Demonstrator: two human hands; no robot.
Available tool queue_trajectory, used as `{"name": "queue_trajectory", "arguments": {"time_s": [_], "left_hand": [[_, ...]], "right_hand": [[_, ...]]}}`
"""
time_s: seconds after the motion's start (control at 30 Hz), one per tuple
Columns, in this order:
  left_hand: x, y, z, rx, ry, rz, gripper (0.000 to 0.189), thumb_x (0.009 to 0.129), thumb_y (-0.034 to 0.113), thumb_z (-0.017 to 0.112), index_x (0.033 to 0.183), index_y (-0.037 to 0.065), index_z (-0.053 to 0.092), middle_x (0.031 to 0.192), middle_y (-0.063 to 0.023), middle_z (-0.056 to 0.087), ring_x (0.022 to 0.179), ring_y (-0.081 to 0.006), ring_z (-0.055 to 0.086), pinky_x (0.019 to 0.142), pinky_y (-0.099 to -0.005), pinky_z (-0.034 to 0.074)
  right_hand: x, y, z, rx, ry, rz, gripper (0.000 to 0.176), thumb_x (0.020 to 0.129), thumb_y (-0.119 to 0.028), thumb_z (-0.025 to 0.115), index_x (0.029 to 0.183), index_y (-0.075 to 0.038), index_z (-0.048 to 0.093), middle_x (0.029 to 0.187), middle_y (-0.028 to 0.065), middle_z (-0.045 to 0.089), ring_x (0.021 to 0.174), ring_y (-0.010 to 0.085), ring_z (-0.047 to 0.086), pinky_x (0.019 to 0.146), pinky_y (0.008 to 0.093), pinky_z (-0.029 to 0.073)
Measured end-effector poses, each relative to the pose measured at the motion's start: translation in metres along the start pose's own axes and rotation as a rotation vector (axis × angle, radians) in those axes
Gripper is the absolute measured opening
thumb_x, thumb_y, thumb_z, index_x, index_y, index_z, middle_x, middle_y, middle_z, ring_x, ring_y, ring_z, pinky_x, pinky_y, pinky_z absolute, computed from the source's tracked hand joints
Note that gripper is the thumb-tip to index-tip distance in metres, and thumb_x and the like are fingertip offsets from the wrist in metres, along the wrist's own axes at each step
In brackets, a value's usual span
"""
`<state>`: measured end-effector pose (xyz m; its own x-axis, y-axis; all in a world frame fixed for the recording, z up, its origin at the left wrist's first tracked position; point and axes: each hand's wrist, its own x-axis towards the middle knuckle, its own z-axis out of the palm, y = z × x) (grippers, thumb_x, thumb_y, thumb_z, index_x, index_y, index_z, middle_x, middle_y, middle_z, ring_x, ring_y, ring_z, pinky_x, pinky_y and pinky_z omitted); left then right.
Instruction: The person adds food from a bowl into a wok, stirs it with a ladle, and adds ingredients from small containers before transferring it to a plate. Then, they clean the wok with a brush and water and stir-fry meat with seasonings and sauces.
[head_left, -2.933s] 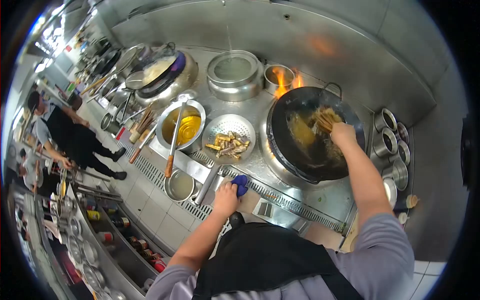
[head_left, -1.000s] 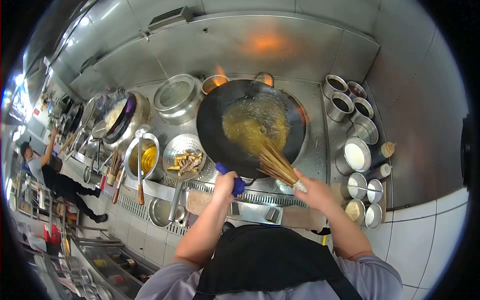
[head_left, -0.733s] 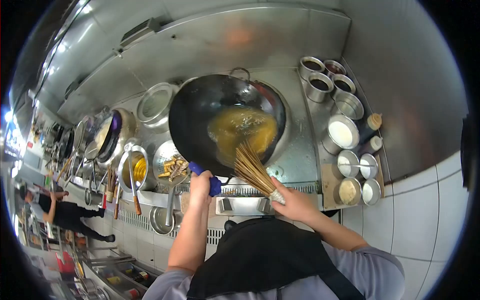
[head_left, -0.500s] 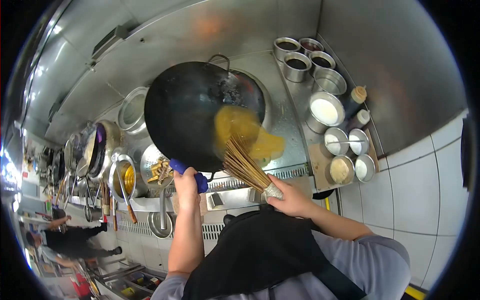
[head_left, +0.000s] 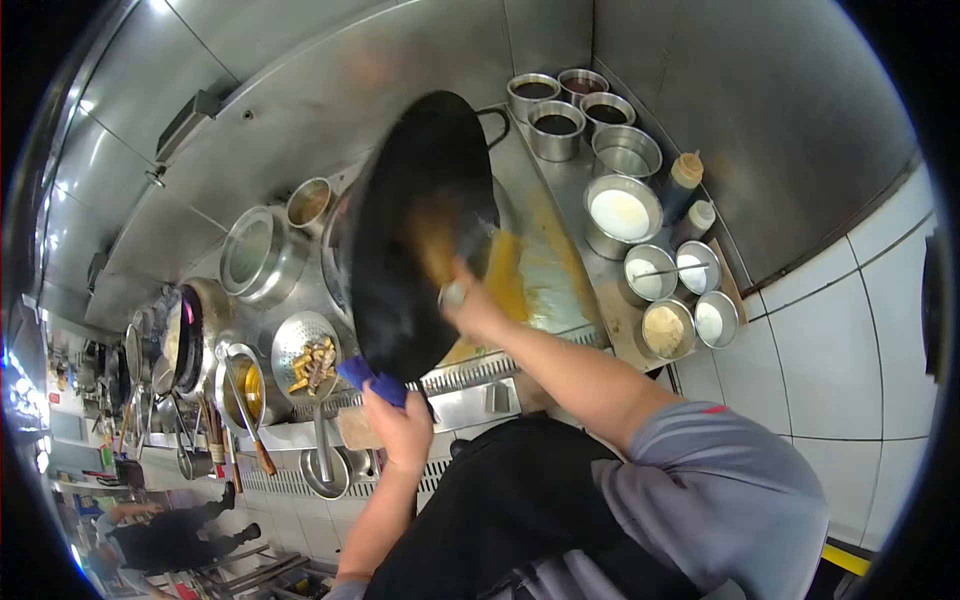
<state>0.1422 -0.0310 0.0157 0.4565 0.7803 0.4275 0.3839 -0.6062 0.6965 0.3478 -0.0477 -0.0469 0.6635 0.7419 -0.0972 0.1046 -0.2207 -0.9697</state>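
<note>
A large black wok (head_left: 385, 260) is tipped steeply to the right over the stove. My left hand (head_left: 398, 425) grips its near rim or handle through a folded blue cloth (head_left: 372, 383). Inside the wok, my right hand (head_left: 475, 308) is closed around the bound end of a bamboo wok brush (head_left: 432, 240), whose bristles are blurred by motion. Yellowish liquid (head_left: 508, 275) runs from the wok's lower side onto the steel stove top (head_left: 560, 300).
Steel pots of dark sauces (head_left: 556, 130) and a pot of white powder or liquid (head_left: 620, 215) stand at right, beside squeeze bottles (head_left: 687, 172) and seasoning bowls (head_left: 668, 330). Left are a perforated ladle of fried pieces (head_left: 312, 365) and a lidded pot (head_left: 250, 250). Another person (head_left: 170, 535) stands far left.
The wok has tilted further, its far side rising. My right hand with the brush has moved up and left into the wok. The yellowish liquid has spread over the stove top.
</note>
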Motion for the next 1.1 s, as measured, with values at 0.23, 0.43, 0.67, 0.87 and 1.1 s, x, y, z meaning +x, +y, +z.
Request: {"name": "queue_trajectory", "arguments": {"time_s": [0.23,0.43,0.67,0.87,1.1], "left_hand": [[0.022,-0.003,0.002,-0.420,0.126,-0.258,0.040,0.076,-0.004,0.046,0.115,-0.004,0.046,0.098,-0.0102,0.056,0.085,-0.0189,0.054,0.078,-0.0313,0.045],[0.031,-0.044,-0.015,-0.619,0.083,-0.760,0.037,0.070,-0.001,0.051,0.107,0.001,0.052,0.087,-0.0048,0.057,0.068,-0.0144,0.054,0.060,-0.0267,0.045],[0.071,-0.057,0.035,-1.112,-0.092,-1.213,0.017,0.077,0.009,0.055,0.093,0.003,0.055,0.078,-0.0062,0.059,0.061,-0.0187,0.058,0.054,-0.0314,0.048],[0.085,-0.073,0.065,-1.139,-0.113,-1.249,0.017,0.080,0.024,0.061,0.081,0.009,0.054,0.061,-0.0030,0.053,0.042,-0.0168,0.047,0.036,-0.0312,0.033],[0.012,-0.124,-0.011,0.083,-0.314,-0.473,0.043,0.080,0.039,0.067,0.099,0.002,0.056,0.085,-0.0207,0.066,0.081,-0.0340,0.066,0.071,-0.0425,0.051]], "right_hand": [[-0.093,-0.062,-0.034,-0.363,-0.743,-0.103,0.083,0.082,-0.016,0.058,0.150,-0.025,0.011,0.112,0.0215,0.060,0.082,0.0303,0.064,0.079,0.0410,0.050],[0.050,-0.073,-0.158,-1.274,-0.155,-0.049,0.048,0.097,-0.040,0.035,0.129,-0.009,0.051,0.099,0.0177,0.066,0.087,0.0342,0.065,0.074,0.0482,0.050],[0.047,-0.111,-0.158,-0.505,0.340,-0.267,0.074,0.086,-0.021,0.055,0.149,-0.015,0.016,0.129,0.0236,0.051,0.116,0.0369,0.053,0.097,0.0382,0.041],[-0.078,0.038,-0.099,-0.499,0.363,-0.316,0.077,0.084,-0.006,0.050,0.150,-0.012,0.011,0.138,0.0259,0.041,0.120,0.0380,0.049,0.097,0.0387,0.041],[-0.111,0.067,-0.099,-1.062,-0.142,0.498,0.080,0.082,-0.027,0.057,0.149,-0.014,0.014,0.123,0.0287,0.051,0.099,0.0444,0.058,0.089,0.0487,0.046]]}}
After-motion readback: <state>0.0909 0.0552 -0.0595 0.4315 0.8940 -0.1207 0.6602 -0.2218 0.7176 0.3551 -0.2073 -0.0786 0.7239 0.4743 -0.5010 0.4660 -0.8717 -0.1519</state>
